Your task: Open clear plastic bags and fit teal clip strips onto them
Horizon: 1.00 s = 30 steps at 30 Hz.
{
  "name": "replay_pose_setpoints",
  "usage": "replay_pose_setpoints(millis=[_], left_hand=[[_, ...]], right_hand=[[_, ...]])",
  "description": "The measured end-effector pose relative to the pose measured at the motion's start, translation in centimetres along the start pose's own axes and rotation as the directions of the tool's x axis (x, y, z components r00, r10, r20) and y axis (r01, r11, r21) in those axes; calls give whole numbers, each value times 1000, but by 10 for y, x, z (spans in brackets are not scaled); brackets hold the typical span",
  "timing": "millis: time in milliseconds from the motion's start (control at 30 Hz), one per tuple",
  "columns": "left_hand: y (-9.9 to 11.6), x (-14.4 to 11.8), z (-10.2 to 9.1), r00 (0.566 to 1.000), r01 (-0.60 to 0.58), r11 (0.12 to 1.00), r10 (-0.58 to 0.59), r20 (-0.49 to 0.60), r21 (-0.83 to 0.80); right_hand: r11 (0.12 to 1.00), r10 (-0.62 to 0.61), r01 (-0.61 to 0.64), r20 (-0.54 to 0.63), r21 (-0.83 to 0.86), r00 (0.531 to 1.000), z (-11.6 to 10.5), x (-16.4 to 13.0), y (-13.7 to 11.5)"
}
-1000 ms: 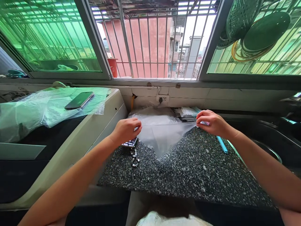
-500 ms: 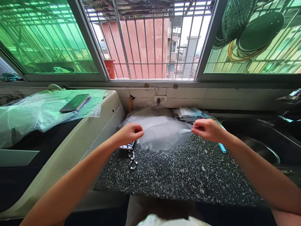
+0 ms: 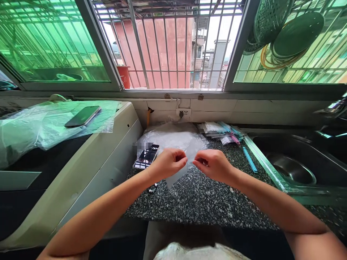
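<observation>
A thin, translucent plastic sheet (image 3: pixel 176 177) hangs between my hands above the speckled countertop, folded over, with a corner pointing down and another part rising behind. My left hand (image 3: pixel 172 160) pinches it between thumb and fingers. Close by on the right, my right hand (image 3: pixel 213 163) is closed in a similar pinch at the sheet's other side; the exact grip is partly hidden by the fingers. Behind them lies a crumpled clear plastic bag (image 3: pixel 173 134). A phone (image 3: pixel 148 156) with a grid reflection rests left of my left hand, its beaded strap (image 3: pixel 153 187) partly covered by my wrist.
Several small plastic packets (image 3: pixel 217 130) are piled at the back right. A blue strip (image 3: pixel 249 159) lies beside the dark sink (image 3: pixel 260 144), which holds a metal bowl (image 3: pixel 291 169). Left stands a plastic-covered machine (image 3: pixel 108 159) with another phone (image 3: pixel 82 116) on top.
My hands have come together and lower, bringing the sheet's two sides close, so it has gone from spread wide to folded. The packets and the counter phone are now more exposed.
</observation>
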<state>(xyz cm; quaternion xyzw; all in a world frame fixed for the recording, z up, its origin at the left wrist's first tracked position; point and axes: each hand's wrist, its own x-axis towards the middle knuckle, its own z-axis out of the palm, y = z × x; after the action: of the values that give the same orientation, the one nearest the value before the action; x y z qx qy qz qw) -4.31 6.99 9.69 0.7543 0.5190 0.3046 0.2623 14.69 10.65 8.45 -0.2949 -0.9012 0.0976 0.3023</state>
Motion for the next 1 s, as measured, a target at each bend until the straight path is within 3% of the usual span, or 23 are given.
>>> replay_pose_setpoints(millis=[333, 467, 600, 667, 733, 767, 900, 1000], left_hand=[[-9, 0, -2, 1000, -14, 999, 13, -9, -41], [-13, -1, -3, 1000, -14, 998, 14, 0, -55], [-17, -5, -7, 1000, 10, 997, -9, 10, -82], [-19, -7, -8, 1000, 21, 995, -20, 17, -93], [-21, -8, -8, 999, 26, 995, -24, 24, -92], [-21, -9, -7, 999, 26, 996, -24, 26, -90], [-21, -11, -3, 1000, 14, 997, -11, 28, -79], [-21, -14, 0, 1000, 3, 997, -1, 31, -76]], right_hand=[[994, -6, 5, 8, 109, 1000, 17, 2, -2], [978, -36, 24, 54, 205, 998, 15, -1, -5], [868, 13, -120, 218, 482, 976, 5, 6, 15], [802, 131, -206, 172, 561, 976, 6, 15, 35], [804, 268, -270, 81, 530, 960, 10, 27, 54], [819, 299, -307, 96, 485, 949, 14, 34, 61], [847, 324, -423, 318, 322, 891, 26, 53, 66], [902, 326, -395, 330, 172, 886, 31, 60, 56]])
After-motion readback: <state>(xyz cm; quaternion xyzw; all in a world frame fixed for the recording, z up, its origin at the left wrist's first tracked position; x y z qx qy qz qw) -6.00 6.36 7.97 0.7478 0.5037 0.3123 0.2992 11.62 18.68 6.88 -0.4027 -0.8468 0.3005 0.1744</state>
